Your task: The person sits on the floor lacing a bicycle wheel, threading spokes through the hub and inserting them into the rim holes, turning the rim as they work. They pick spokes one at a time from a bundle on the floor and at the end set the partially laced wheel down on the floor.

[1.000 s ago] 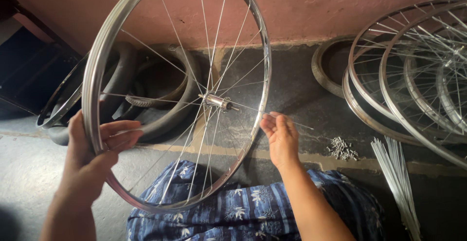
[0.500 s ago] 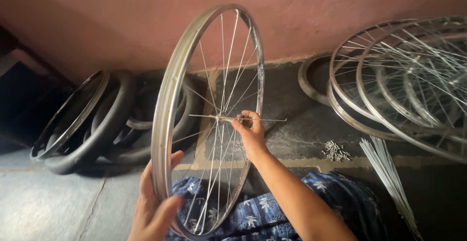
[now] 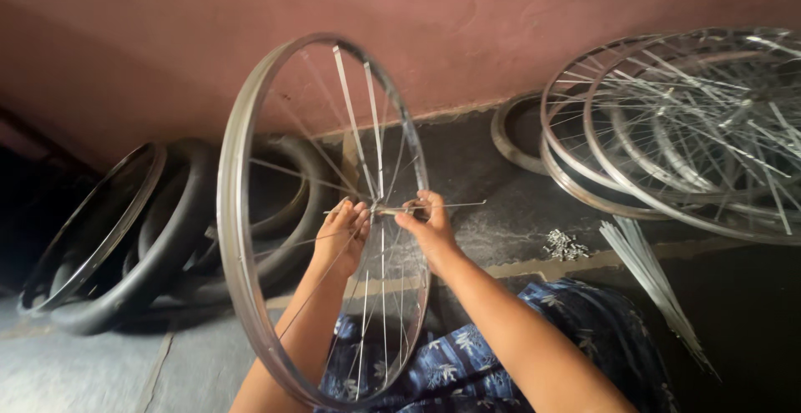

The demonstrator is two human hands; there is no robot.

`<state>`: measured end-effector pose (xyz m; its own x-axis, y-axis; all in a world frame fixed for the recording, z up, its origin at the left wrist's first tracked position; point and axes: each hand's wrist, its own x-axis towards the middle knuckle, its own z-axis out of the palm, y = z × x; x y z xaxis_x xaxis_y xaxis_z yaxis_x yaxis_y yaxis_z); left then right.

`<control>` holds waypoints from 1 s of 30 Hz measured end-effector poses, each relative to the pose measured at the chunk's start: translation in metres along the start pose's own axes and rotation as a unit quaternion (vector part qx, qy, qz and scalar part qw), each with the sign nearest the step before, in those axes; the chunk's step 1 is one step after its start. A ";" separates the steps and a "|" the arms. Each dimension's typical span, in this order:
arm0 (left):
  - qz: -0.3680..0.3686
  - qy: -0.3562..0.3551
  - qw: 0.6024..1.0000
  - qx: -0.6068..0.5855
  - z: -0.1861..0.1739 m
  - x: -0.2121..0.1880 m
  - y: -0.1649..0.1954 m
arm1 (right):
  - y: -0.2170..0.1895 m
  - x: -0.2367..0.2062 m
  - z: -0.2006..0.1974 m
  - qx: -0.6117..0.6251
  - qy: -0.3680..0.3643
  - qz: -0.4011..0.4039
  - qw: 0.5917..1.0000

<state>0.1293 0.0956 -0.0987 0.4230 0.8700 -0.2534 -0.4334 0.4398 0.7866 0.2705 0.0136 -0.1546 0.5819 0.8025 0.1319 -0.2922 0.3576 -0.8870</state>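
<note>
A silver bicycle wheel rim with thin spokes stands upright, edge-on to me, over my lap. At its middle is the hub with an axle sticking out to the right. My left hand reaches through the spokes and pinches the hub from the left. My right hand grips the hub and axle from the right. Blue patterned cloth covers my legs under the wheel.
Black tyres and a rim lean by the pink wall at left. Several spoked wheels lie stacked at right. A bundle of loose spokes and a small pile of nipples lie on the floor.
The wheel has turned from face-on to edge-on. My left hand left the rim and came to the hub. My right hand moved from the rim's right side to the hub.
</note>
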 end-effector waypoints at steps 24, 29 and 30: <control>0.377 0.044 0.915 0.134 0.010 -0.002 0.107 | 0.002 -0.004 -0.007 -0.022 -0.034 0.035 0.999; 0.439 0.200 0.743 0.463 0.044 -0.042 0.117 | -0.003 -0.005 0.001 -0.066 -0.043 0.026 0.997; 0.515 0.186 0.679 0.488 0.051 -0.046 0.120 | -0.004 -0.005 0.003 -0.074 -0.042 0.029 0.996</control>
<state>0.0989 0.0971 0.0357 -0.0130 0.6796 0.7335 0.4643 -0.6456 0.6063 0.2667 0.0095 -0.1506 0.4997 0.8591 0.1103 -0.2041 0.2406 -0.9489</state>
